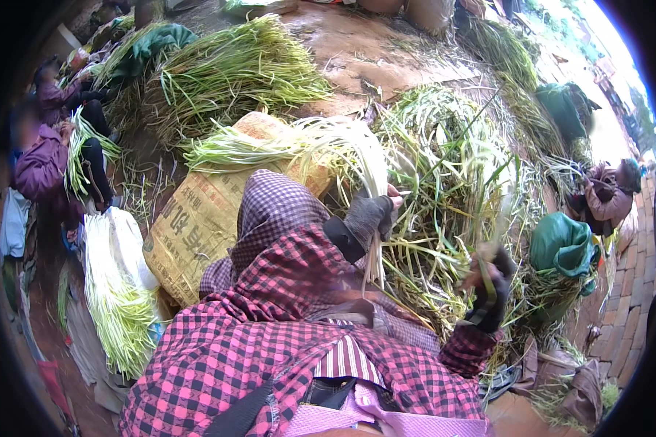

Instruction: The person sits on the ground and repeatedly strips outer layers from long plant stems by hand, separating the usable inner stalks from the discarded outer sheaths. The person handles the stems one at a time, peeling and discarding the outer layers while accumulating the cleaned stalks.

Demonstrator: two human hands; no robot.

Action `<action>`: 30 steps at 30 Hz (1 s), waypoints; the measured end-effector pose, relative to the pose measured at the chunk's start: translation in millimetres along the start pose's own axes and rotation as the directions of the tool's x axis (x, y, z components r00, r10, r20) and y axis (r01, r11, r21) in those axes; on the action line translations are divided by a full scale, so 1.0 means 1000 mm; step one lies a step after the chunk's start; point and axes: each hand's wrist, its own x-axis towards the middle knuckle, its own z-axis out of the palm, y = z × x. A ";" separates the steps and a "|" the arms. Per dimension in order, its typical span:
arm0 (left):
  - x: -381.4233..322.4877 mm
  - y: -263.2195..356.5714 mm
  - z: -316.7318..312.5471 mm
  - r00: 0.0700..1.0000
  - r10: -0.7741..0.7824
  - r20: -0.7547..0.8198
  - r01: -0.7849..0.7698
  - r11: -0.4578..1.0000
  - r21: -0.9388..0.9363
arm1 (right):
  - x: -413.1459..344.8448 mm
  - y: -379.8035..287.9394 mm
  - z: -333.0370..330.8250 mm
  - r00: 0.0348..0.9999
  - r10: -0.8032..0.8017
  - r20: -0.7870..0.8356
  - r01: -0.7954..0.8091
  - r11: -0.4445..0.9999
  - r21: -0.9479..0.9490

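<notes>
My left hand [369, 218], in a grey fingerless glove, grips a bundle of long pale stalks [363, 147], likely chives. Their white ends hang below the fist, and the upper part bends over to the left. To the right, my right hand [486, 284] in a dark fingerless glove is blurred by motion, with thin leaf strands [500, 224] in its fingers. Beneath and beyond both hands spreads a heap of loose leaves and stripped stalks [443, 147]. More green-tipped stalks [235, 147] lie on a yellow printed sack [197, 218] left of my left hand.
A large pile of green stalks [240, 76] lies beyond the sack. Neat pale stalks [112, 289] rest on white sheeting at left. Other people sit at left [46, 158] and right [612, 191]. A green cloth bundle [560, 243] stands at right, near brick paving [626, 306].
</notes>
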 end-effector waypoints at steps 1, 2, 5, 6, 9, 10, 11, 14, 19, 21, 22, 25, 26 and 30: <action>0.005 -0.004 -0.001 1.000 0.016 0.014 -0.016 0.999 0.047 | 0.002 0.011 0.004 0.992 0.127 0.021 -0.127 0.992 -0.029; 0.006 -0.007 0.000 0.999 0.016 0.037 -0.018 0.999 0.046 | 0.002 0.031 0.000 0.979 0.202 -0.002 -0.196 0.948 -0.249; 0.001 -0.008 0.001 0.999 0.006 0.035 -0.008 0.998 0.064 | -0.002 0.054 0.029 0.966 0.258 -0.021 -0.237 0.848 -0.473; 0.007 -0.019 -0.004 0.998 0.038 0.053 -0.043 0.994 0.101 | -0.005 0.054 0.039 0.957 0.290 -0.007 -0.267 0.871 -0.412; 0.005 -0.023 -0.005 0.999 -0.024 0.037 0.011 0.953 0.303 | -0.008 0.055 0.066 0.950 0.286 0.124 -0.230 0.911 -0.342; 0.011 -0.036 -0.006 0.999 0.044 0.026 -0.049 0.949 0.311 | -0.010 0.060 0.070 0.950 0.284 0.130 -0.222 0.907 -0.358; 0.017 -0.047 -0.009 0.994 0.109 0.016 -0.109 0.941 0.320 | -0.010 0.064 0.074 0.950 0.282 0.135 -0.215 0.902 -0.374; 0.021 -0.047 -0.013 0.996 0.073 0.058 -0.093 0.859 0.503 | -0.008 0.059 0.087 0.969 0.205 0.141 -0.126 0.893 -0.432; 0.019 -0.043 -0.013 0.992 0.041 0.115 -0.104 0.781 0.616 | -0.009 0.068 0.076 0.902 0.429 -0.051 -0.428 0.870 -0.246; 0.016 -0.041 -0.010 0.986 0.100 0.130 -0.156 0.825 0.543 | -0.008 0.073 0.075 0.920 0.390 -0.049 -0.392 0.902 -0.182; 0.015 -0.039 -0.009 0.987 0.096 0.130 -0.153 0.814 0.560 | -0.007 0.077 0.074 0.928 0.370 -0.050 -0.374 0.916 -0.149; 0.015 -0.035 -0.009 0.985 0.133 0.109 -0.171 0.798 0.578 | -0.009 0.085 0.075 0.950 0.273 -0.151 -0.289 0.952 -0.100; 0.018 -0.041 -0.011 0.980 0.177 0.089 -0.196 0.804 0.562 | -0.007 0.087 0.071 0.953 0.262 -0.151 -0.279 0.955 -0.102; 0.015 -0.044 -0.011 0.974 0.217 0.059 -0.220 0.872 0.437 | -0.006 0.094 0.070 0.984 0.133 -0.116 -0.155 0.967 -0.200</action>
